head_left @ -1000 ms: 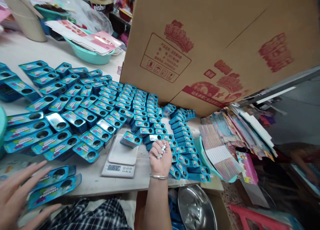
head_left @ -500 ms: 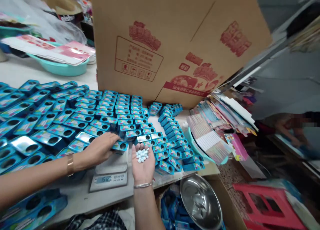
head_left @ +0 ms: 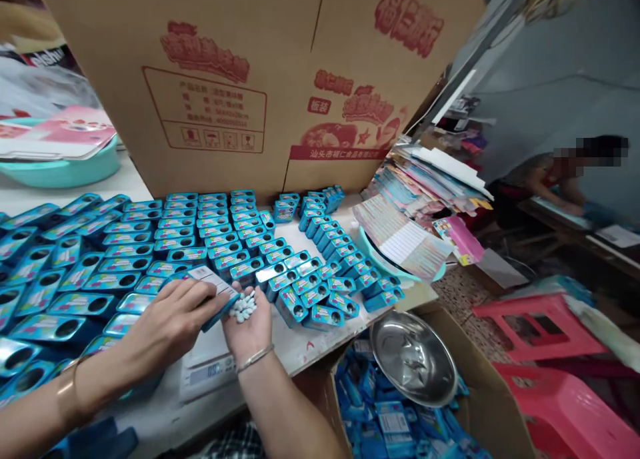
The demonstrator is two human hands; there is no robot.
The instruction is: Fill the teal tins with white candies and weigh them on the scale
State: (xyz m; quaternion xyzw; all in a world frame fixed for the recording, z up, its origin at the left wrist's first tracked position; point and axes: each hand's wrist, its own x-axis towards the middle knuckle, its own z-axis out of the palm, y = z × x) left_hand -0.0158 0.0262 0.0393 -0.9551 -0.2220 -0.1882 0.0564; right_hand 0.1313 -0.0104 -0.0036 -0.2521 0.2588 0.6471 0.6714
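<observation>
My left hand (head_left: 175, 319) grips a small blue tin (head_left: 220, 289), tipped so that its white printed label shows. The tin's lower end is at the edge of my right palm. Palm up and cupped, my right hand (head_left: 250, 336) holds a heap of small whitish candies (head_left: 243, 307). Beneath both hands, partly covered, is a white digital scale (head_left: 210, 376); its digits are blurred. Rows of similar blue tins (head_left: 175, 242) with dark round openings stand on the table behind and beside my hands.
A large cardboard carton (head_left: 210, 166) stands behind the tins. Papers lie on a teal basin (head_left: 439, 271) at right. Below the table edge, a metal bowl (head_left: 415, 359) rests on blue packs in an open box (head_left: 485, 406). Red stools (head_left: 543, 326) and a seated person (head_left: 545, 176) are farther right.
My left hand has lifted a tin off the scale and tilted it against my right palm. The scale reading has changed. The view has turned toward the right.
</observation>
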